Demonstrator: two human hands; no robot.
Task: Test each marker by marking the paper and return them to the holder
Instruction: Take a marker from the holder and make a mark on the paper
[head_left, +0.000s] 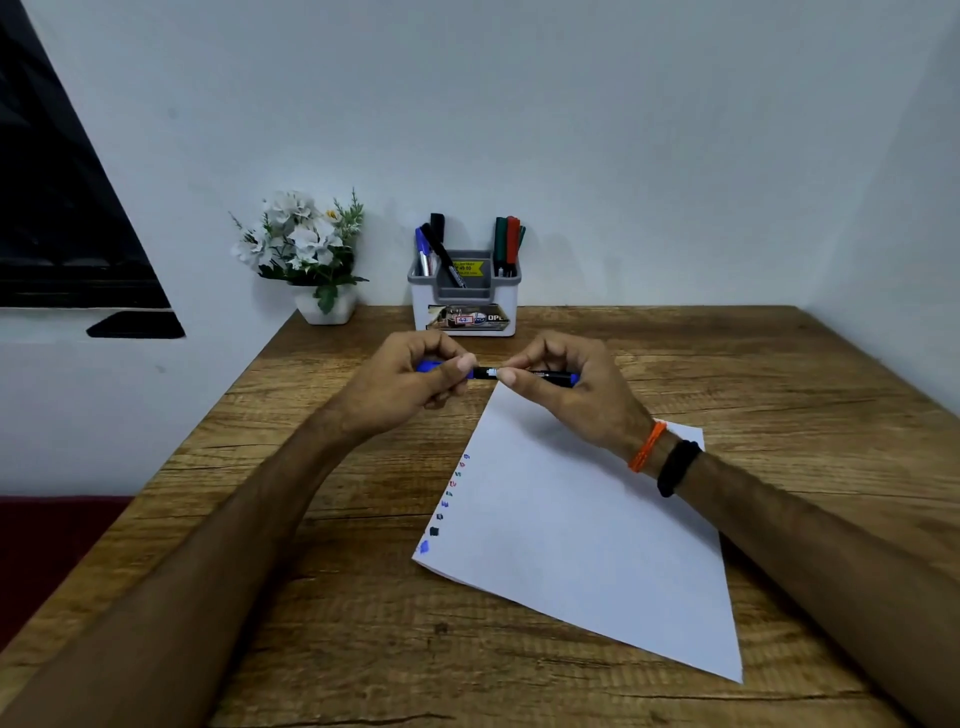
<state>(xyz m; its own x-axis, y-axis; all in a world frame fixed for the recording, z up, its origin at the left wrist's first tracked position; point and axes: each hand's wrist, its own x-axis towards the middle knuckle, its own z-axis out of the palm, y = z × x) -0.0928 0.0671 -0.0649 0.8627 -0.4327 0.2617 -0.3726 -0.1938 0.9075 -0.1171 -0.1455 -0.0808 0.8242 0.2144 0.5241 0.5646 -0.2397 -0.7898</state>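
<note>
A blue marker (488, 372) with a black barrel is held level above the table, just in front of the holder. My left hand (410, 384) grips its blue cap end. Gripping the barrel is my right hand (566, 387). Whether the cap is fully seated I cannot tell. A white sheet of paper (582, 540) lies slanted on the table below my right wrist, with several small coloured marks along its left edge. The white and grey holder (464, 296) stands at the back by the wall, with several markers upright in it.
A white pot of pale artificial flowers (306, 254) stands left of the holder at the table's back corner. The wooden table (332, 597) ends at a left edge, beyond which a dark red surface lies lower. Walls close the back and right.
</note>
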